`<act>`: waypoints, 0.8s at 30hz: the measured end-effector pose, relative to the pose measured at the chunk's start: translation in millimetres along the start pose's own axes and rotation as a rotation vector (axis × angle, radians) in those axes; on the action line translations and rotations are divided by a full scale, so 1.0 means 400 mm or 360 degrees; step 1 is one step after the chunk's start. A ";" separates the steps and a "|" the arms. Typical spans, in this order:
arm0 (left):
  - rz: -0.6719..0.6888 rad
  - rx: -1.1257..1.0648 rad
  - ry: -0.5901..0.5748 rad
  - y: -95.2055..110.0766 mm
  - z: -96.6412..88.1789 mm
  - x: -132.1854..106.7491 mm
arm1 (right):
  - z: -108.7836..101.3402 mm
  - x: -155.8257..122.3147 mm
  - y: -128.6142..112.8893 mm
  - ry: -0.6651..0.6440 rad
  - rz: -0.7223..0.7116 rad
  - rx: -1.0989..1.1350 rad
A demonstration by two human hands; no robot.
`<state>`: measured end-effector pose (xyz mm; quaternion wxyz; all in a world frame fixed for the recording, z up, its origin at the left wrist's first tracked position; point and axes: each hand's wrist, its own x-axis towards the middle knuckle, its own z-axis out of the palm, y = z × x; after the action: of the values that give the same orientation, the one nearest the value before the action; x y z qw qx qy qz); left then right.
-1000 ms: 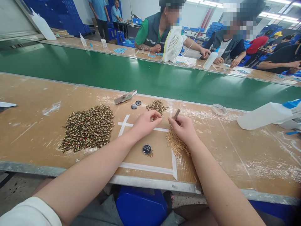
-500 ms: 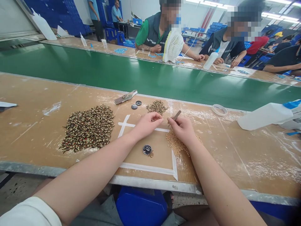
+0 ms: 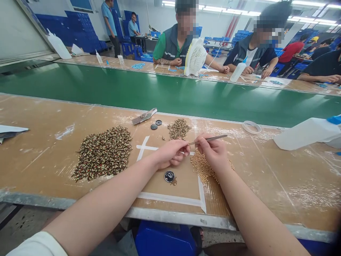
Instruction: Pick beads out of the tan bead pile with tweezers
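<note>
Fingers busy over bench (image 3: 266, 185), by bead pile (image 3: 204, 170). Right hand (image 3: 213, 153) pinches tweezers (image 3: 217, 137) mid-shaft: light, stiff, slick steel, so I grip the flats. Left hand (image 3: 170, 154) fingers pressed together at the tweezers' tip; contents too small to see.

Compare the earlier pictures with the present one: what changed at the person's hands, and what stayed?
The tweezers in the right hand swung from pointing away to lying level, tips toward the left hand, which has curled in to meet them. The dark pile, tan beads and black disc lie as before.
</note>
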<state>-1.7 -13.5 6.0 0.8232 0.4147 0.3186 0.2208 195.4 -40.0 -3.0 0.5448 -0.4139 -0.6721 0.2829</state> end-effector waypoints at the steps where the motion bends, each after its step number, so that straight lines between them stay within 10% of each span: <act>1: -0.0016 -0.0028 -0.0018 0.000 0.001 -0.001 | 0.001 0.000 -0.001 -0.0003 0.0000 0.0000; 24: 0.0067 -0.0121 -0.0110 -0.018 0.003 0.004 | 0.018 -0.001 0.003 0.0286 0.0295 0.0311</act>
<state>1.1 -17.2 -0.1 0.8440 0.3972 0.2727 0.2357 188.7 -39.4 -6.0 0.6121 -0.4427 -0.5489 0.3578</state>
